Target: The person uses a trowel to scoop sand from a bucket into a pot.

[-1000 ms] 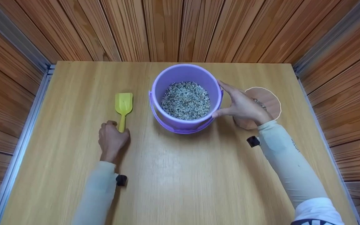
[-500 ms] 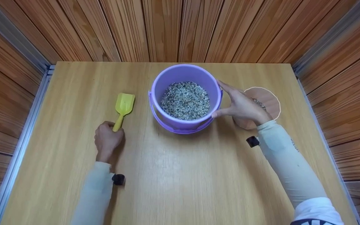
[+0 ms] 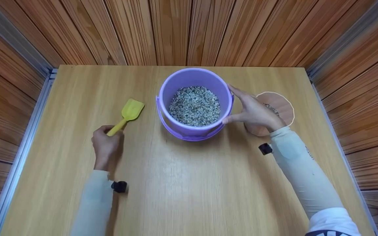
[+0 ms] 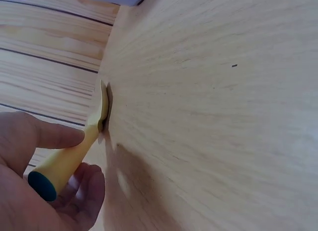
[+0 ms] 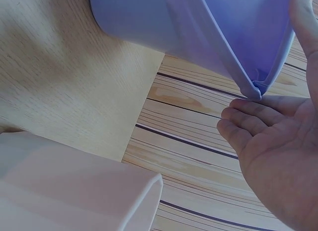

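Observation:
My left hand [image 3: 104, 142] grips the handle of a yellow toy shovel [image 3: 132, 109] on the left side of the table. Its scoop points away and to the right, low over the wood. In the left wrist view the thumb and fingers close round the shovel handle [image 4: 69, 161], whose butt end looks dark teal. A purple bucket [image 3: 189, 131] stands upright at the middle back, partly filled with grey speckled gravel [image 3: 195, 106]. My right hand [image 3: 256, 111] touches the bucket's right rim, thumb in front and extended fingers behind. The right wrist view shows the palm beside the bucket [image 5: 149, 22].
A peach-coloured fluted pot [image 3: 282, 105] with some gravel inside stands right of the bucket, partly hidden by my right hand and wrist. The bucket's purple handle [image 3: 166, 126] hangs down in front. Wood-plank walls [image 3: 172, 32] rise behind and beside the table [image 3: 182, 190].
My left hand has shifted left and turned the shovel, so its scoop swings from pointing straight away to pointing right. My right hand and the bucket stay in place.

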A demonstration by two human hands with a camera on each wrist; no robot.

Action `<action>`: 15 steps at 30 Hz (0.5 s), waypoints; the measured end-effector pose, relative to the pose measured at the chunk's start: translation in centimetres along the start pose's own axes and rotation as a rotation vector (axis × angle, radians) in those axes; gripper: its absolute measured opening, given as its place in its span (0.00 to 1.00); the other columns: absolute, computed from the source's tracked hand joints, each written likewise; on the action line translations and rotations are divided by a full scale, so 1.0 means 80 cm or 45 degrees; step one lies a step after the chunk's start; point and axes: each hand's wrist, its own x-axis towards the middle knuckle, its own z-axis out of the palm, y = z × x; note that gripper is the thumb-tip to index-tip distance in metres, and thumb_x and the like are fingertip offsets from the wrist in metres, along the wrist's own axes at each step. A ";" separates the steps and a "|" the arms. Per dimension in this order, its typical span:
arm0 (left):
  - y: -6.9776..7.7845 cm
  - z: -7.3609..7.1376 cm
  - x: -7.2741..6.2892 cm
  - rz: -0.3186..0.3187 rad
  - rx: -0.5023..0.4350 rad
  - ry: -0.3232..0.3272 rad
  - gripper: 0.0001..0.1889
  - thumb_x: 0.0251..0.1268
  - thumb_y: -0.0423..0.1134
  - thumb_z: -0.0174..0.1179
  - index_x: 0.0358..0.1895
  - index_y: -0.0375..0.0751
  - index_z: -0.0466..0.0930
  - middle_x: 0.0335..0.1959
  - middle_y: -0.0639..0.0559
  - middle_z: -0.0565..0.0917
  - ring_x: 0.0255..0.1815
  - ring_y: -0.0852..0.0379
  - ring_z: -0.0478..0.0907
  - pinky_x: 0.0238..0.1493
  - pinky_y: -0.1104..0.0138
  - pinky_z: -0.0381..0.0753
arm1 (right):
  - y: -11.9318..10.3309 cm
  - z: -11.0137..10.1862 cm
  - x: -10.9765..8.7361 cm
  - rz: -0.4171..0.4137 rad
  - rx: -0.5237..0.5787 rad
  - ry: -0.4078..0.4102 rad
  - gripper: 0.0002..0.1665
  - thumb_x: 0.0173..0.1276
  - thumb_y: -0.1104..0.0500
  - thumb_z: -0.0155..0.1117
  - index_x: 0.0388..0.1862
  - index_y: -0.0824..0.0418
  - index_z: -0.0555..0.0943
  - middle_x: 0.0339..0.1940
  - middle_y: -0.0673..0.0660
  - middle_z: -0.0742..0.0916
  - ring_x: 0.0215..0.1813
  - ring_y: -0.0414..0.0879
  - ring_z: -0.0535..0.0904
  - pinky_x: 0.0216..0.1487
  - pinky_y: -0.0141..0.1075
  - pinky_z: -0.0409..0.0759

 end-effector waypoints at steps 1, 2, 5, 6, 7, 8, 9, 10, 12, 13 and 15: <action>0.000 -0.001 0.000 -0.026 -0.051 -0.008 0.18 0.67 0.34 0.63 0.58 0.30 0.79 0.52 0.38 0.80 0.50 0.45 0.75 0.52 0.58 0.77 | 0.000 0.000 0.000 0.005 0.002 -0.001 0.73 0.46 0.37 0.83 0.84 0.49 0.49 0.83 0.54 0.58 0.81 0.48 0.51 0.80 0.50 0.51; -0.001 -0.001 0.000 -0.052 -0.100 -0.016 0.18 0.68 0.34 0.63 0.58 0.30 0.79 0.52 0.39 0.79 0.50 0.46 0.75 0.51 0.59 0.78 | 0.000 0.000 0.000 0.007 0.001 -0.002 0.73 0.46 0.37 0.83 0.84 0.49 0.49 0.83 0.53 0.58 0.81 0.48 0.51 0.80 0.49 0.51; -0.002 -0.002 0.000 -0.141 -0.237 -0.047 0.18 0.69 0.35 0.63 0.59 0.34 0.77 0.54 0.42 0.77 0.51 0.48 0.74 0.51 0.62 0.80 | 0.000 0.000 0.000 0.002 0.014 -0.003 0.73 0.47 0.37 0.83 0.84 0.49 0.49 0.83 0.53 0.58 0.81 0.47 0.51 0.80 0.49 0.50; -0.002 -0.002 0.001 -0.170 -0.273 -0.053 0.18 0.69 0.35 0.64 0.60 0.34 0.77 0.55 0.43 0.76 0.51 0.49 0.74 0.51 0.63 0.81 | 0.001 0.000 0.000 0.002 0.017 -0.003 0.73 0.47 0.37 0.83 0.84 0.49 0.50 0.83 0.53 0.58 0.81 0.47 0.51 0.80 0.49 0.51; -0.003 -0.003 0.002 -0.198 -0.310 -0.059 0.18 0.70 0.35 0.64 0.60 0.35 0.77 0.56 0.43 0.76 0.52 0.50 0.74 0.52 0.63 0.81 | 0.001 0.000 0.000 0.001 0.019 -0.002 0.73 0.47 0.37 0.83 0.84 0.49 0.50 0.83 0.53 0.58 0.81 0.47 0.51 0.80 0.49 0.50; -0.003 -0.003 0.003 -0.221 -0.340 -0.058 0.19 0.70 0.35 0.64 0.61 0.36 0.77 0.56 0.44 0.75 0.53 0.50 0.74 0.53 0.64 0.82 | 0.001 0.000 0.000 0.002 0.020 -0.001 0.73 0.47 0.37 0.83 0.84 0.48 0.50 0.83 0.53 0.58 0.81 0.47 0.51 0.80 0.49 0.50; -0.004 -0.004 0.004 -0.242 -0.374 -0.054 0.19 0.70 0.34 0.64 0.61 0.36 0.77 0.56 0.45 0.75 0.53 0.51 0.74 0.54 0.64 0.82 | 0.001 0.000 0.000 0.000 0.022 -0.001 0.72 0.47 0.37 0.83 0.84 0.49 0.50 0.83 0.52 0.58 0.81 0.47 0.51 0.80 0.49 0.50; -0.004 -0.004 0.006 -0.255 -0.418 -0.046 0.19 0.69 0.33 0.65 0.61 0.35 0.77 0.56 0.45 0.75 0.53 0.51 0.74 0.55 0.64 0.82 | 0.002 0.001 0.000 0.000 0.020 -0.001 0.72 0.47 0.37 0.83 0.84 0.49 0.50 0.83 0.53 0.58 0.81 0.47 0.51 0.80 0.50 0.51; -0.005 -0.005 0.010 -0.264 -0.478 -0.015 0.19 0.68 0.31 0.66 0.60 0.34 0.78 0.55 0.45 0.75 0.52 0.53 0.74 0.56 0.65 0.82 | 0.002 0.000 0.000 0.004 0.016 -0.002 0.72 0.48 0.37 0.83 0.84 0.48 0.50 0.83 0.52 0.58 0.81 0.47 0.51 0.80 0.50 0.51; -0.006 -0.005 0.011 -0.263 -0.506 0.002 0.19 0.67 0.30 0.66 0.60 0.33 0.78 0.54 0.46 0.75 0.52 0.53 0.74 0.56 0.65 0.82 | 0.002 0.001 0.000 0.005 0.014 -0.001 0.72 0.48 0.37 0.82 0.84 0.48 0.50 0.83 0.53 0.58 0.81 0.47 0.51 0.80 0.50 0.51; -0.008 -0.006 0.014 -0.253 -0.545 0.039 0.20 0.66 0.29 0.67 0.60 0.31 0.79 0.53 0.46 0.76 0.51 0.54 0.75 0.55 0.66 0.83 | 0.002 0.001 -0.001 0.008 0.016 -0.001 0.71 0.48 0.37 0.83 0.84 0.47 0.50 0.83 0.53 0.58 0.82 0.47 0.51 0.80 0.50 0.51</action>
